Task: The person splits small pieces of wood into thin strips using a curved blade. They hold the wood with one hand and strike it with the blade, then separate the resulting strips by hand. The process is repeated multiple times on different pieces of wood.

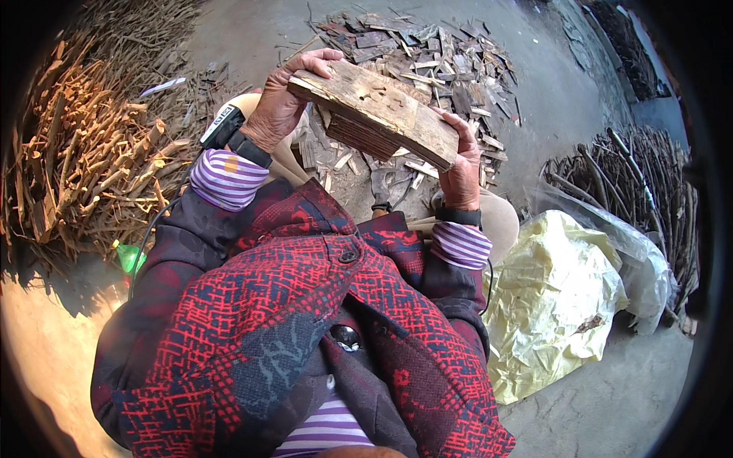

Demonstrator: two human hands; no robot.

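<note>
A thick, weathered wooden board (378, 109) is held up between my two hands, tilted down towards the right. My left hand (289, 94) grips its left end, fingers over the top edge. At its right end, my right hand (462, 160) is closed round the corner. Below the board shows a block with reddish-brown ridged layers (361, 137); whether it is joined to the board I cannot tell. A hatchet-like metal tool head (380, 186) lies lower down, its handle mostly hidden by my jacket.
Split wood pieces (475, 74) lie heaped on the floor beyond my hands. Bundled sticks (91, 154) stand at the left beside a green plastic bottle (129, 256). To the right are a pale yellow plastic sheet (555, 297) and more dark sticks (635, 189).
</note>
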